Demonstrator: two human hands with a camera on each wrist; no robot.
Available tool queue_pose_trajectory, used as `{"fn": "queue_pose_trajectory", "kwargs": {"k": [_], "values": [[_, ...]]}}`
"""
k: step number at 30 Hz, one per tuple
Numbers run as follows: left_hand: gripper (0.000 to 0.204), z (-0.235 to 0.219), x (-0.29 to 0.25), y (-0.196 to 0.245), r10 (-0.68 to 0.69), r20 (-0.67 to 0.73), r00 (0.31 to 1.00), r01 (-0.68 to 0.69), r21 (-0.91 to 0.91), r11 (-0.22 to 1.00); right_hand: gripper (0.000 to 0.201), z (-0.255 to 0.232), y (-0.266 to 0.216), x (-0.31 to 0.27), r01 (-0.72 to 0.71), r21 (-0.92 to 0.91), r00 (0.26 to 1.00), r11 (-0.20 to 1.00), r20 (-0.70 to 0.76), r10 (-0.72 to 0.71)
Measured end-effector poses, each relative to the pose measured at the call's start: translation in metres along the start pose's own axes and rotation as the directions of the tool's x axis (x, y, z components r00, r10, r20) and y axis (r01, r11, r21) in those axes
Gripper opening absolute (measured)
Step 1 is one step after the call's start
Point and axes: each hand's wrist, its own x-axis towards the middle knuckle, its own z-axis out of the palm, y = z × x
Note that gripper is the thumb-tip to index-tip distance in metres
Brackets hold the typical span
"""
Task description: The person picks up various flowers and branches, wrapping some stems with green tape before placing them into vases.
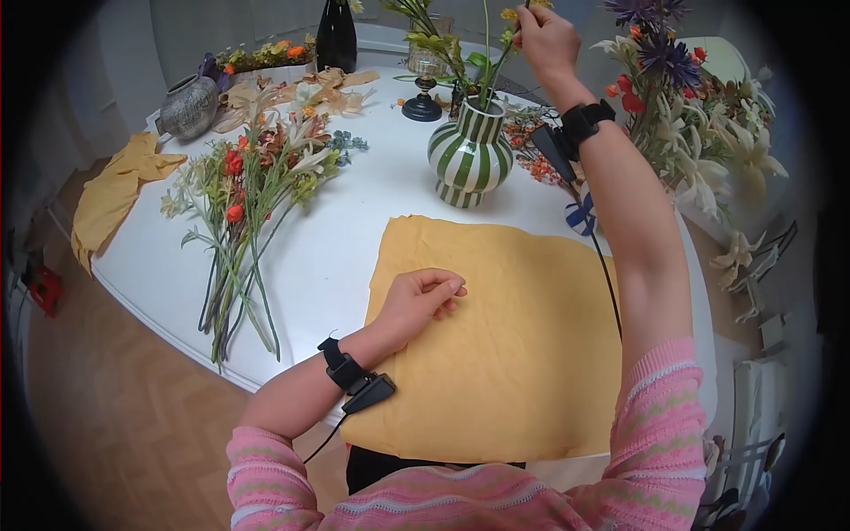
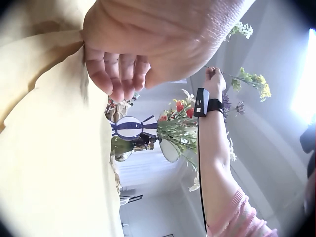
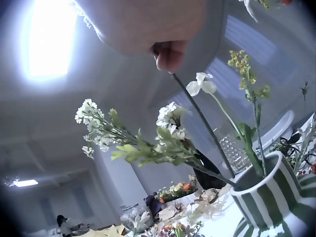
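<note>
Above the green-and-white striped vase [image 1: 471, 159], my right hand [image 1: 551, 46] pinches a flower stem [image 3: 201, 113] whose lower end reaches into the vase mouth. Yellow blossoms [image 2: 261, 88] show beyond that hand in the left wrist view. Other stems stand in the vase: a white-petalled flower [image 3: 201, 85], a sprig of small white blossoms [image 3: 94, 123] leaning left, and a yellow-flowered sprig [image 3: 242, 66]. My left hand [image 1: 421, 301] is over the yellow sheet [image 1: 505, 363], its fingers loosely curled with nothing in them.
A bundle of cut flowers [image 1: 239, 212] lies on the white table [image 1: 363, 199] at left. Behind it are a grey vase [image 1: 189, 106], a dark bottle [image 1: 336, 40] and a dark-footed glass holder [image 1: 423, 99]. Tall flowers [image 1: 682, 115] stand at right; a yellow cloth [image 1: 119, 195] hangs over the left edge.
</note>
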Motion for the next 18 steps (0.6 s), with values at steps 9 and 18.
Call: {"fn": "queue_pose_trajectory", "kwargs": {"k": [9, 18], "values": [[0.024, 0.002, -0.003, 0.006, -0.035, 0.024, 0.999, 0.034, 0.021, 0.999, 0.023, 0.046, 0.062, -0.022, 0.100, -0.167, 0.992, 0.981, 0.095, -0.085], [0.022, -0.001, -0.001, 0.001, -0.010, 0.035, 0.999, 0.010, 0.007, 1.000, 0.019, 0.051, 0.072, -0.059, -0.046, -0.351, 0.895, 0.935, 0.401, 0.194]]}}
